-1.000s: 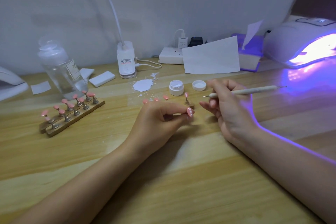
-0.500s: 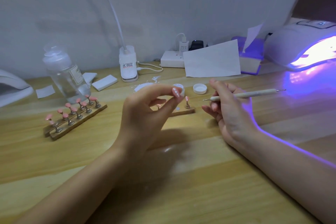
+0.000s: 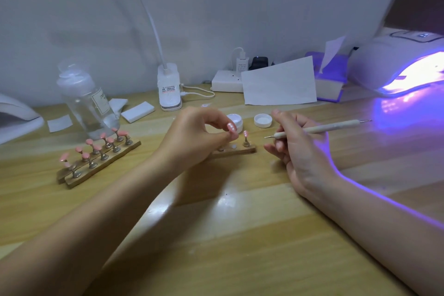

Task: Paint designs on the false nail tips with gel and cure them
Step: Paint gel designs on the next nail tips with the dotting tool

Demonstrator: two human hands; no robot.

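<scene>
Pale wooden tabletop [image 3: 240,235] under violet glow from the lit curing lamp [image 3: 396,65]. Left hand [image 3: 192,137] pinches a pink nail tip [image 3: 232,127], seemingly dotted white, above the wooden stand [image 3: 236,150]. Right hand [image 3: 300,151] grips a dotting tool [image 3: 322,128], fingers curled around it.

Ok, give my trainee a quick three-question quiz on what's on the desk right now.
1. True or false: the curing lamp at the right is lit.
2. What does the left hand pinch? A) a pink nail tip B) the jar lid C) a tissue
3. Fill in: the right hand holds a dotting ____ with its metal point toward the left hand.

Key:
1. True; it glows purple onto the desk.
2. A; the pink nail tip has white marks on it, and the jar lid lies on the desk beside the open jar.
3. The dotting tool.
</scene>
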